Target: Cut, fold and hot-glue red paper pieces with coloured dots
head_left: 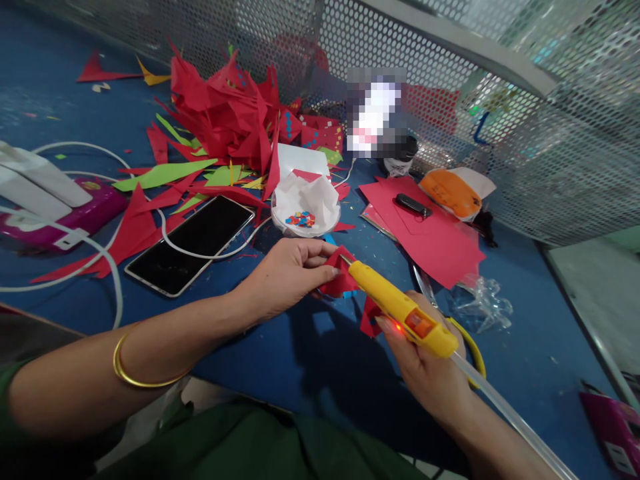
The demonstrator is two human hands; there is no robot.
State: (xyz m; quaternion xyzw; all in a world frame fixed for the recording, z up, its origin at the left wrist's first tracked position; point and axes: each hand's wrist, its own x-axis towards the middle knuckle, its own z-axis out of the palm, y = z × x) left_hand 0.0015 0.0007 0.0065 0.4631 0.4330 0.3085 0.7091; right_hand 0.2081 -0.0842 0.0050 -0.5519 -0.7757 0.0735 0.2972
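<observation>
From my head, I see my left hand (285,277) pinching a small red piece (345,283) at its left edge, over the desk (280,363). My right hand (440,383) is wrapped around a yellow glue gun (387,293) pointing at the piece.

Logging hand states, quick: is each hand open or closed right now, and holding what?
Left hand: closed, pinching a piece of red paper.
Right hand: closed around a yellow glue gun.
</observation>
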